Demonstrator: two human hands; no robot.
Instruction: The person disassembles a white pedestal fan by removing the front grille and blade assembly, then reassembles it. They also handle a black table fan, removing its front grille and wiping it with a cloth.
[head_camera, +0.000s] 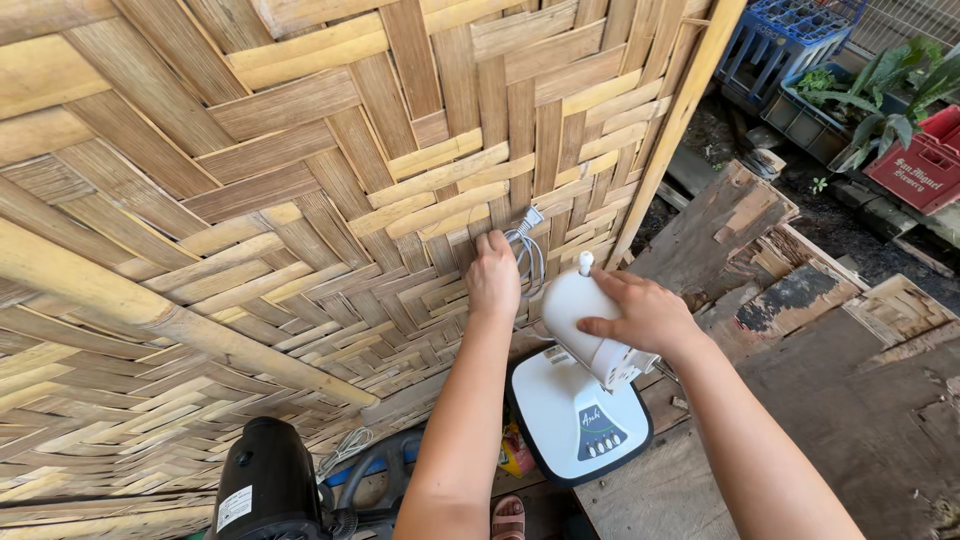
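Pressing against a woven bamboo wall, the left hand is seen clenched on a looped white power cord, whose plug sticks up just above the knuckles. The right hand is laid over the white motor housing of a fan, fingers grasping it, above its white base. A black appliance stands at lower left.

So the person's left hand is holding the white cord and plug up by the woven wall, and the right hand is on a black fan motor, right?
Not quite. The head view shows the right hand on a white fan motor, not black. The left hand does hold the white cord and plug by the woven wall.
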